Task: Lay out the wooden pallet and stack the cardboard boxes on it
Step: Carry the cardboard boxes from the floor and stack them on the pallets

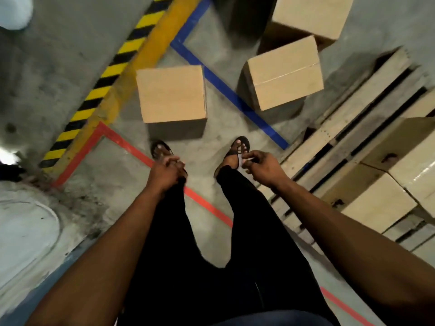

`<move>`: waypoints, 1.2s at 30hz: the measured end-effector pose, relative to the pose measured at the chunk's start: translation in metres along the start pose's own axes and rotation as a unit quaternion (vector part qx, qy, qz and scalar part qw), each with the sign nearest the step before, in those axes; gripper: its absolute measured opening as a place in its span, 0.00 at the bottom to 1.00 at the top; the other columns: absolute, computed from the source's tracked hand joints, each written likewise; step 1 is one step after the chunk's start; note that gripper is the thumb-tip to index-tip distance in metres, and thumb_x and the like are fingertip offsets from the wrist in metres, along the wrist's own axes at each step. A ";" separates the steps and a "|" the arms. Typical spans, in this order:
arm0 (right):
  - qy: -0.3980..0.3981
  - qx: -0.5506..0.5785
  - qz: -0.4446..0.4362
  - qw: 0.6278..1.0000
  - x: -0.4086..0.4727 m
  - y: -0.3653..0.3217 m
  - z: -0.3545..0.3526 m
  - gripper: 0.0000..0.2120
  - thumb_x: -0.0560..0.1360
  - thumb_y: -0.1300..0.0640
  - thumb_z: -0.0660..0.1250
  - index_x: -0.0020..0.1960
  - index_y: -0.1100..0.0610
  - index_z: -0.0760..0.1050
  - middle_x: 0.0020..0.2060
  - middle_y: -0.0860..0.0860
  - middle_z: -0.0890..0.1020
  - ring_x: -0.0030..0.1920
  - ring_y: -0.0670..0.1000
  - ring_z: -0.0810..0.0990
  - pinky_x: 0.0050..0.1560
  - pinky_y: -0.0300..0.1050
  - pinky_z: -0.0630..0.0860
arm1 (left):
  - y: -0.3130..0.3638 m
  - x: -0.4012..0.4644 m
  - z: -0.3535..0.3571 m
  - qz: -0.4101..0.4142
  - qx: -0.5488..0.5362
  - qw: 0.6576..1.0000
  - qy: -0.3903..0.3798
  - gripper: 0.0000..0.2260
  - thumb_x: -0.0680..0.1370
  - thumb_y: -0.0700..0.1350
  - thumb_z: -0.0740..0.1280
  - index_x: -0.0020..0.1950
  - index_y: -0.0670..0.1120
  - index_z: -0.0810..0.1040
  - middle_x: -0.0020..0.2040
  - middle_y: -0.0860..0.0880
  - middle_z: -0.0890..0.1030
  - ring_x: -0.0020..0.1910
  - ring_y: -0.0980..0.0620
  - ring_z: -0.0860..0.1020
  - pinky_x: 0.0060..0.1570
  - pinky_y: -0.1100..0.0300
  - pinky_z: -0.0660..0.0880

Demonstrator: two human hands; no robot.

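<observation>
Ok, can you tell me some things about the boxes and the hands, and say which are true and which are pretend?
1. Both hands hold nothing. True: the left hand and right hand hang loosely curled above the feet.
2. A cardboard box stands on the floor just ahead of the feet. True.
3. The wooden pallet lies to the person's left. False: it lies to the right.
4. No boxes are on the pallet yet. False: boxes on the pallet already sit there.
5. The striped floor line is red and white. False: it is yellow and black.
</observation>
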State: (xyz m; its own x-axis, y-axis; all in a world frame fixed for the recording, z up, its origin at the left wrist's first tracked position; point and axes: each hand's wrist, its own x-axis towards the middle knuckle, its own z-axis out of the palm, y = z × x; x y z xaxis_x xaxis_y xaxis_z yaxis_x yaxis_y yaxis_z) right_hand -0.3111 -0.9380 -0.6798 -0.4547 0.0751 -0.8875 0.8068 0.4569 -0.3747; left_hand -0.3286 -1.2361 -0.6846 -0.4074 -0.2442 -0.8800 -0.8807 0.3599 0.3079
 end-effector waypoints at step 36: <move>0.200 0.247 0.086 0.944 0.349 -0.106 0.053 0.32 0.70 0.40 0.75 0.70 0.49 0.73 0.65 0.52 0.78 0.62 0.56 0.77 0.56 0.61 0.80 | 0.024 0.254 -0.018 0.326 -0.051 0.942 -0.059 0.21 0.75 0.54 0.71 0.65 0.46 0.85 0.72 0.52 0.79 0.71 0.59 0.77 0.73 0.53 0.74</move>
State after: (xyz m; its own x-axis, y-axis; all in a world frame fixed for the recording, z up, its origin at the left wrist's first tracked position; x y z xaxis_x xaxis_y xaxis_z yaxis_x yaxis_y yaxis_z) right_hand -0.5350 -1.0070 -0.9642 -0.3269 0.4850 -0.8111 0.9145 -0.0541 -0.4009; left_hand -0.4577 -1.3057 -0.8936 -0.8449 0.1029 -0.5249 -0.4747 0.3079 0.8245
